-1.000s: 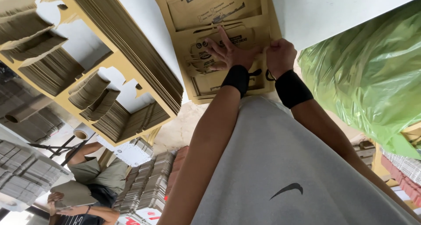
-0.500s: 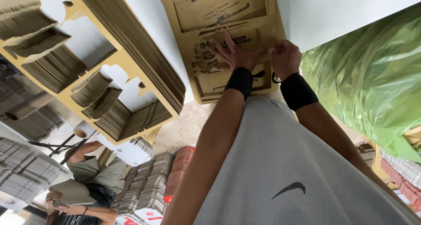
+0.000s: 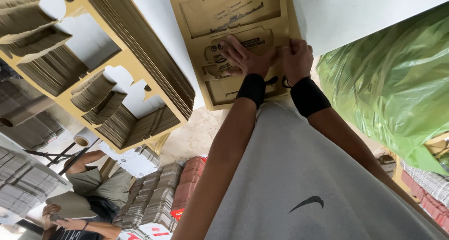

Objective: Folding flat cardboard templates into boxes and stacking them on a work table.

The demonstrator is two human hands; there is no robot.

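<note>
- Left hand [image 3: 243, 57] lies flat on the printed cardboard sheet [image 3: 234, 15], fingers [image 3: 229, 42] spread open and pressing on the die-cut panel at the sheet's middle.
- Right hand [image 3: 295, 57] is just beside the left, fingers curled closed at the sheet's right edge; whether they pinch the card cannot be told.
- Both wrists carry black wristbands [image 3: 306, 96].
- The sheet lies on a white bench [image 3: 365, 15], in front of the person's grey shirt [image 3: 299, 184].
- To the left, a thick stack [image 3: 135, 67] of brown die-cut sheets rests on the same bench; punched openings run down through the stack and show the white surface below.
- A green plastic bag [image 3: 397, 81] sits to the right of the hands; its contents are hidden.
- Lower left: another person [image 3: 89, 193] in an olive shirt, holding a flat piece of card, beside a tape roll [image 3: 86, 137].
- Stacks of flat cartons [image 3: 154, 198] stand on the floor, next to a red stack [image 3: 189, 179].
- The sheet's far end and the bag are cut off by the frame edges.
</note>
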